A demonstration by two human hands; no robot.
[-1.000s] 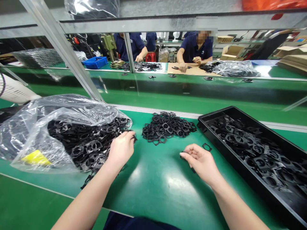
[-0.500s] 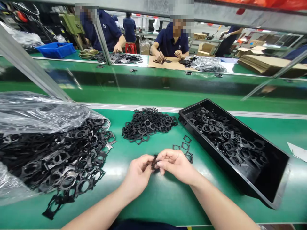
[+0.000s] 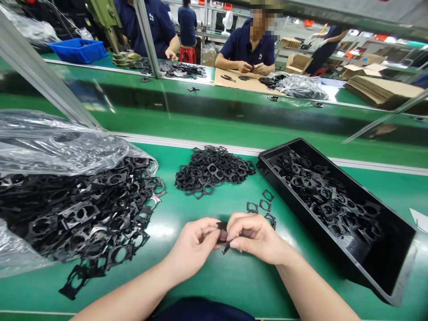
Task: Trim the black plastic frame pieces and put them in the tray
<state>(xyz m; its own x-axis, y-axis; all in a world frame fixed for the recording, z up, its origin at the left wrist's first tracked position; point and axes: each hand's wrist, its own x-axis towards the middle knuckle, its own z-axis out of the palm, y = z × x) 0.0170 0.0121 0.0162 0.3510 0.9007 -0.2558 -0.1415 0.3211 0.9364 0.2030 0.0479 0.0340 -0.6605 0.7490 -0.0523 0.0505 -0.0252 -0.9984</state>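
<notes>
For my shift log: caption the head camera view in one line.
The left hand and right hand hold a black frame.

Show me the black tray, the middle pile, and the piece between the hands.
Black tray (image 3: 354,183), head view, on its far rim.
Middle pile of black frames (image 3: 214,169), head view, on its centre.
Black piece (image 3: 222,232), head view, on its exposed middle.

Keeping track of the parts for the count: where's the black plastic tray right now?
In the head view, the black plastic tray sits on the green workbench, right of the right hand and just beyond the loose black frames.
</notes>
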